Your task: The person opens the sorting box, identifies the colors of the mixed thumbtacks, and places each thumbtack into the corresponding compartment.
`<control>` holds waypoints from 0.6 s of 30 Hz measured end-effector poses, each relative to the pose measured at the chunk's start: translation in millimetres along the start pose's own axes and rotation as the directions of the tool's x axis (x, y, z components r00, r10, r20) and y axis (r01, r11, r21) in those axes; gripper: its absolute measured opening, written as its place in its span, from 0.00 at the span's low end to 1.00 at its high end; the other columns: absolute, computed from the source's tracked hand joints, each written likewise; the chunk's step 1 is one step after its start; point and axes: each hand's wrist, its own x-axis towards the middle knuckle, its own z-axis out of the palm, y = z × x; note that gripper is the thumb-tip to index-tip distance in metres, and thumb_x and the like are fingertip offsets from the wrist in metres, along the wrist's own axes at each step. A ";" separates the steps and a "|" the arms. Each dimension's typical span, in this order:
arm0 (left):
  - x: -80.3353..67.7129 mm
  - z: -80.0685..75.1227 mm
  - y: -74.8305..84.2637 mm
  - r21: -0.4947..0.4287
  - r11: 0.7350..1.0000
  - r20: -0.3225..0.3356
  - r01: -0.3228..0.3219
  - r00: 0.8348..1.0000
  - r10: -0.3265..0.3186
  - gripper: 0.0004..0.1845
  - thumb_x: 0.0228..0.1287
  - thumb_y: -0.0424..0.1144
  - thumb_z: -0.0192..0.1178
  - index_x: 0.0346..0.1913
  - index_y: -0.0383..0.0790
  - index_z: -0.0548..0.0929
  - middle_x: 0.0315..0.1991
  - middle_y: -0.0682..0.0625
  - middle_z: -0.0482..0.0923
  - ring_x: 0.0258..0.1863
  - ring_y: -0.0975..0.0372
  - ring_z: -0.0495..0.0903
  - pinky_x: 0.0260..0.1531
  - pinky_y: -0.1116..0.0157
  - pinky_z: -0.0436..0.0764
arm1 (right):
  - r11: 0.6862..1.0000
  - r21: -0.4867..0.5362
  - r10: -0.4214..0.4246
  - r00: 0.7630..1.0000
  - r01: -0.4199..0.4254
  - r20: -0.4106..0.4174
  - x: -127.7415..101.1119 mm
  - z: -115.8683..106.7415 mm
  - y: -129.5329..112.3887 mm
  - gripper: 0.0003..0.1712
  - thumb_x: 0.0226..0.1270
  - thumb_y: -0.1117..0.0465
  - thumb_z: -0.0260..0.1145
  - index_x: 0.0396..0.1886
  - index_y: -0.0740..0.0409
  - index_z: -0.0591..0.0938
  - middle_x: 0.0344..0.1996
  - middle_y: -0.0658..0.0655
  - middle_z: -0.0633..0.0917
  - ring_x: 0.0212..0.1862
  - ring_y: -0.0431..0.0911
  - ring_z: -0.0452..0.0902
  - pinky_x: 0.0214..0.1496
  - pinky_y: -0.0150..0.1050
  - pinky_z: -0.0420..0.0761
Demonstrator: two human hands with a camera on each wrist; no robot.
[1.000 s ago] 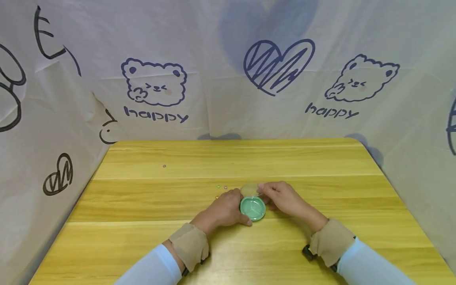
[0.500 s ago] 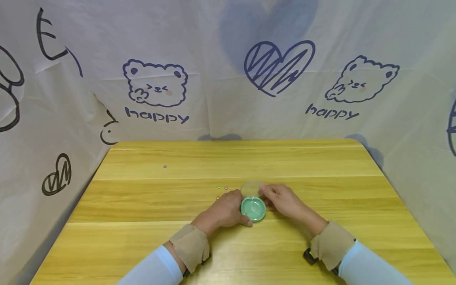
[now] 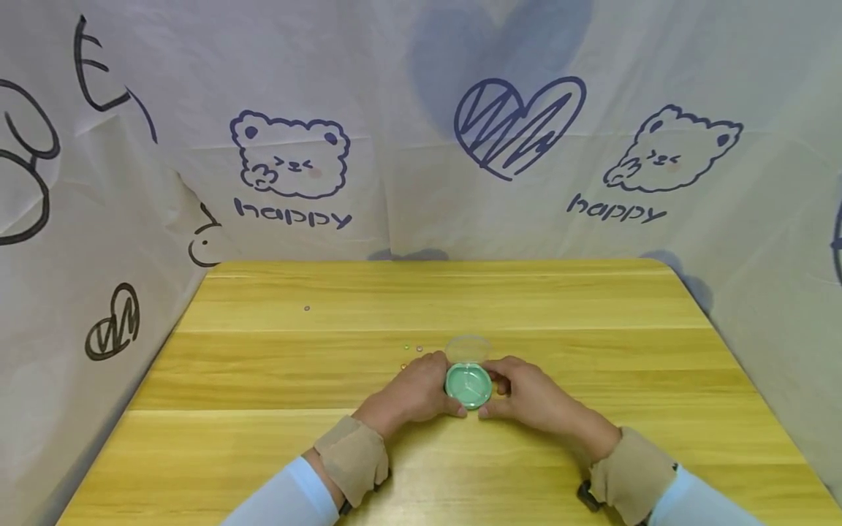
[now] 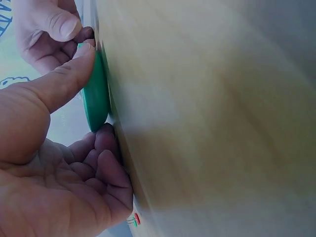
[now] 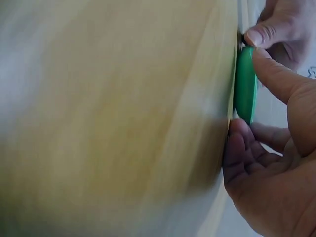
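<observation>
Since half a second ago: right hand (image 3: 526, 398) down from the clear lid (image 3: 467, 348) and onto the right edge of the green round container (image 3: 468, 385); lid now left lying flat on the desk (image 3: 592, 329), just far of the container and seemingly touching its far rim. Left hand (image 3: 414, 391) unchanged on the left edge.

Container near the middle of the desk, toward the near side, flat on the wood. Both grips clasped on it: left thumb (image 4: 64, 81) across the rim in the left wrist view, right thumb (image 5: 276, 74) likewise in the right wrist view, remaining fingers curled against the desk beneath the edge.

Handling, as a judgement: small, shallow, hard plastic, so probably light and stiff, with a smooth rim likely to slip under a loose pinch. Best held at opposite points of the rim, thumb above and fingers below. Low profile, hence little to grab except that edge. Lid thin and clear, probably flexible and easily nudged away.

A few tiny beads (image 3: 411, 351) left of the lid, another (image 3: 306, 308) farther off to the far left.
</observation>
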 end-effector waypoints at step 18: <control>-11.3 -2.1 1.2 0.020 0.999 -0.016 -0.038 0.999 0.039 0.31 0.58 0.40 0.80 0.60 0.32 0.79 0.51 0.45 0.81 0.51 0.55 0.80 0.59 0.53 0.81 | 0.993 -0.113 0.019 0.999 -0.025 -0.050 1.2 9.3 -4.3 0.38 0.57 0.47 0.84 0.61 0.62 0.80 0.44 0.51 0.81 0.39 0.41 0.73 0.41 0.35 0.76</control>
